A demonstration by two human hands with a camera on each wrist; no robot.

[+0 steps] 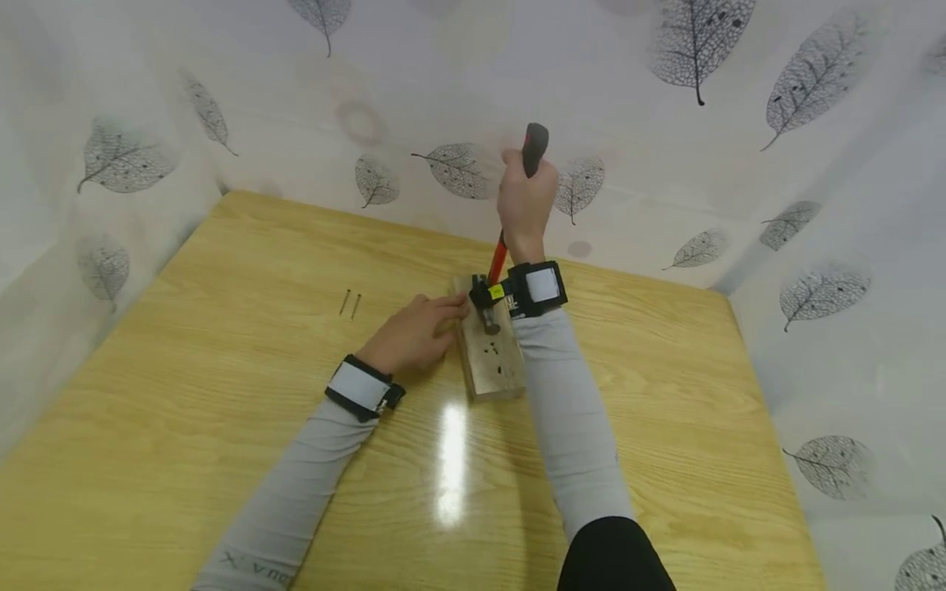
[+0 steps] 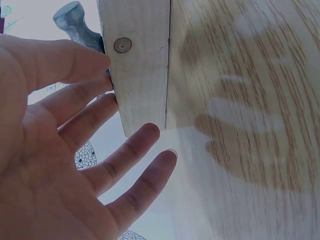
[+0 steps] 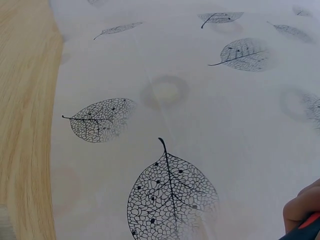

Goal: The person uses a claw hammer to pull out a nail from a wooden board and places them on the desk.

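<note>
My right hand (image 1: 526, 205) grips the black and red handle of a claw hammer (image 1: 498, 263). The hammer's metal head lies over the upper part of a wooden block (image 1: 480, 377), which is on the table. Several small dark marks or holes show on the block's top face. My left hand (image 1: 417, 332) is at the block's left side, fingertips against its edge and fingers loosely spread in the left wrist view. A round metal disc (image 2: 122, 45) is set in the block's side there. Only a bit of my right hand (image 3: 303, 206) and the handle (image 3: 309, 229) shows in the right wrist view.
Two loose nails (image 1: 355, 306) lie side by side on the wood-grain table (image 1: 244, 328), left of the block. A pale wall covering with leaf prints (image 1: 452, 171) rises behind the table's far edge and along both sides.
</note>
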